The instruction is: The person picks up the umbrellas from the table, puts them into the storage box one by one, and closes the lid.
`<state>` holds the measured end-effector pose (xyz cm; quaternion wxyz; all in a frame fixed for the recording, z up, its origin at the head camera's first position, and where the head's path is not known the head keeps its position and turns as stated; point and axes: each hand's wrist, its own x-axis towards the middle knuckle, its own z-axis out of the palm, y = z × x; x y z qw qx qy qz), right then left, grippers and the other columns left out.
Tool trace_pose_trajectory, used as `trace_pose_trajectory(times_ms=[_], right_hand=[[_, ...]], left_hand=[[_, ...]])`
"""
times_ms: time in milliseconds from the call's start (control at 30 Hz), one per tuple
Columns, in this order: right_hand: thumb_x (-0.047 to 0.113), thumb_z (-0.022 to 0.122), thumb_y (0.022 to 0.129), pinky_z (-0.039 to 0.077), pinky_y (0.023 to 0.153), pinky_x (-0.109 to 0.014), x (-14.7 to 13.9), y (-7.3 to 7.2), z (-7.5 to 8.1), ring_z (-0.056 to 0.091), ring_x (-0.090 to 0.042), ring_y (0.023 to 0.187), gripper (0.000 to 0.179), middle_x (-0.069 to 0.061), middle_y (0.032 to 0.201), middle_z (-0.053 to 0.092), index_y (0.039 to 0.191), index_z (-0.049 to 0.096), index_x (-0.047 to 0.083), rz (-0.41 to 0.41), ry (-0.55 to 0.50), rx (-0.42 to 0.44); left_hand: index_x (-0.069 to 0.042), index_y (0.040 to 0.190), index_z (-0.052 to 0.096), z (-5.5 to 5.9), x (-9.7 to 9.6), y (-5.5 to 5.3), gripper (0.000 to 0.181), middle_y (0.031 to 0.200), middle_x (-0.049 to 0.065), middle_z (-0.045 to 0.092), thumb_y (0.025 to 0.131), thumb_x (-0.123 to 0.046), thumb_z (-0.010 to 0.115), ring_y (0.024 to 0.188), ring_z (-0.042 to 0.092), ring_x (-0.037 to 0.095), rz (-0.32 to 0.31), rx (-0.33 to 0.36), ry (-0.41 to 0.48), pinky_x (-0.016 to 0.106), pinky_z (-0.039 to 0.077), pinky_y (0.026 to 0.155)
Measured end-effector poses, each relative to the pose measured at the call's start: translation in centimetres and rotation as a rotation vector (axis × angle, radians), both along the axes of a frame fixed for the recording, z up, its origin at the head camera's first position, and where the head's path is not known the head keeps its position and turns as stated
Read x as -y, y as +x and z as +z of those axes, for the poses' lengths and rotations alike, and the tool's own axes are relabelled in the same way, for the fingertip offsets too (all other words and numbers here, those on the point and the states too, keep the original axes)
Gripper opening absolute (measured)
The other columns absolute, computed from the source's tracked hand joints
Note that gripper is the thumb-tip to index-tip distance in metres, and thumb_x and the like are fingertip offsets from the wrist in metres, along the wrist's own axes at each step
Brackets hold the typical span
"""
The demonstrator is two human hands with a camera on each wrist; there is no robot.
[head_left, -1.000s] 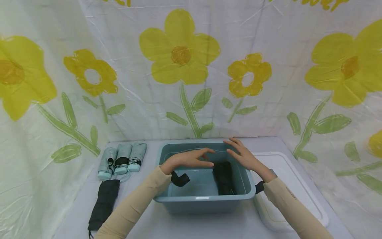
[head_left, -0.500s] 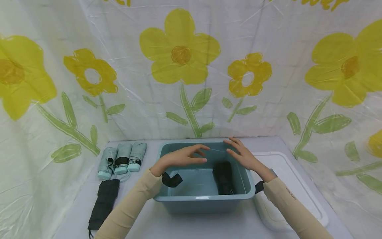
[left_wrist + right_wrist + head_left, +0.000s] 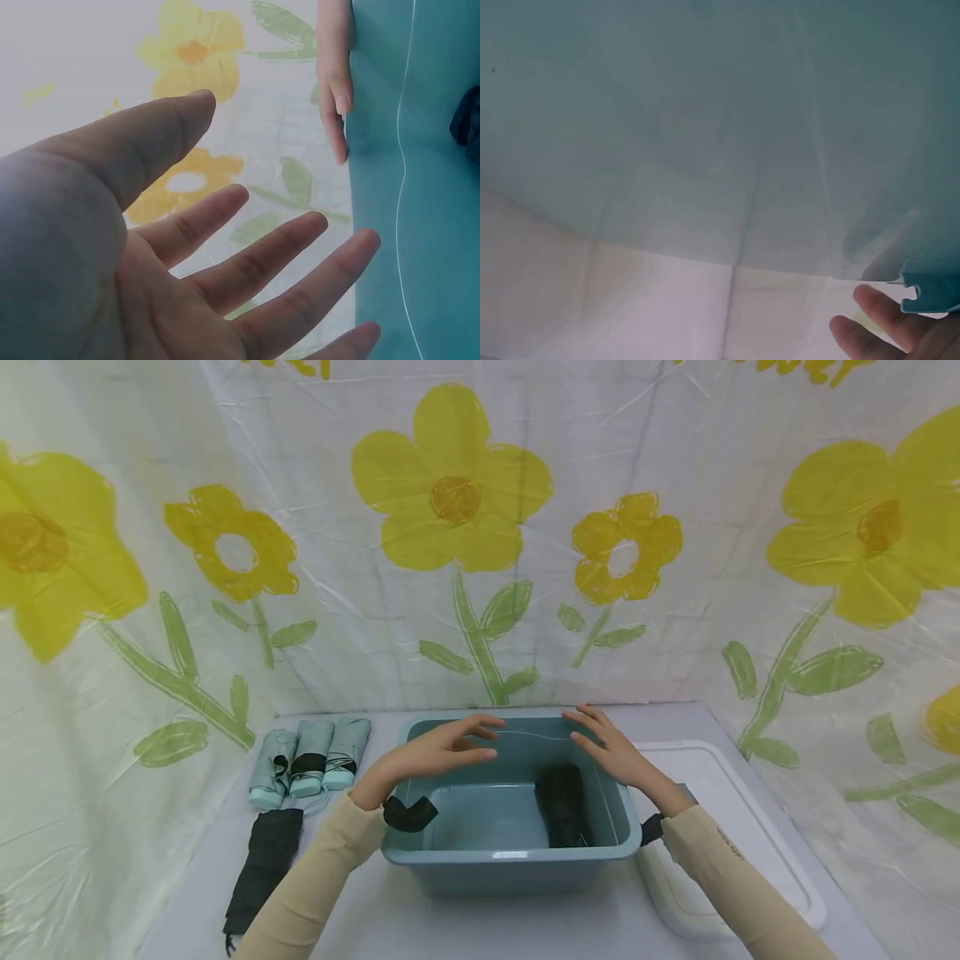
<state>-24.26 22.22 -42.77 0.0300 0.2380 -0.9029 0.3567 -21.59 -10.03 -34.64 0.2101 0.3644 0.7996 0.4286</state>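
Note:
A blue-green plastic bin (image 3: 517, 857) stands in the middle of the table, with a dark folded bundle (image 3: 561, 806) lying at its right inside. My left hand (image 3: 435, 747) hovers over the bin's left part, holding nothing. Its fingers spread apart, loosely bent, in the left wrist view. My right hand (image 3: 611, 753) is at the bin's back right corner, fingers extended and pointing in over the rim. In the right wrist view, two fingertips of that hand (image 3: 892, 330) show beside the bin's edge, and nothing is in its grasp.
Left of the bin lie three light teal folded umbrellas (image 3: 309, 758) side by side. In front of them is a long black fabric bundle (image 3: 262, 864) with a cord. A white lid (image 3: 750, 843) lies on the right. A flower-printed curtain (image 3: 337, 652) hangs behind the table.
My left hand has drawn back leftward, from above the bin's middle to its left side. The right hand, the bin and the dark bundle have stayed put.

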Motion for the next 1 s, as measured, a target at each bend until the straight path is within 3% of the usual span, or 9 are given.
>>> trace_pose_trajectory(times_ms=[133,333,567,767,1000], right_hand=[[0.031,0.044,0.099,0.027,0.096,-0.067,-0.1,-0.1,0.0,0.027,-0.044,0.133,0.047,-0.018,0.149,0.023,0.142,0.038,0.013,-0.001,-0.001,-0.007],[0.03,0.043,0.099,0.027,0.096,-0.067,-0.1,-0.1,-0.1,0.025,-0.044,0.133,0.046,-0.019,0.148,0.022,0.142,0.038,0.014,0.001,-0.006,-0.009],[0.031,0.043,0.099,0.027,0.096,-0.067,0.0,0.2,-0.1,0.024,-0.043,0.134,0.047,-0.017,0.149,0.021,0.142,0.038,0.015,0.003,-0.02,0.007],[0.035,0.043,0.099,0.028,0.097,-0.065,-0.1,0.2,-0.1,0.025,-0.042,0.134,0.047,-0.016,0.15,0.02,0.142,0.038,0.016,-0.005,-0.027,0.027],[0.034,0.042,0.099,0.027,0.097,-0.065,-0.1,0.0,-0.1,0.023,-0.042,0.135,0.047,-0.017,0.15,0.019,0.142,0.037,0.015,0.005,-0.019,0.021]], left_hand=[[-0.028,0.141,0.033,-0.1,0.7,0.3,0.051,0.14,0.002,0.042,0.094,-0.032,0.053,0.126,0.045,0.02,0.018,-0.009,0.014,0.037,0.042,0.097],[-0.021,0.143,0.031,-0.4,1.8,0.8,0.053,0.141,0.008,0.04,0.095,-0.028,0.053,0.127,0.044,0.025,0.023,-0.016,0.064,0.039,0.043,0.096],[-0.026,0.142,0.031,-1.1,3.1,1.4,0.052,0.141,0.006,0.04,0.095,-0.03,0.052,0.125,0.046,0.027,0.081,0.02,0.056,0.041,0.043,0.097],[-0.027,0.141,0.033,-1.3,4.1,2.0,0.051,0.141,0.004,0.041,0.095,-0.03,0.053,0.124,0.047,0.027,0.112,-0.067,0.06,0.041,0.043,0.096],[-0.024,0.138,0.038,-1.3,5.3,2.3,0.045,0.141,0.0,0.042,0.096,-0.023,0.052,0.122,0.049,0.027,0.158,-0.148,0.127,0.04,0.044,0.095]])
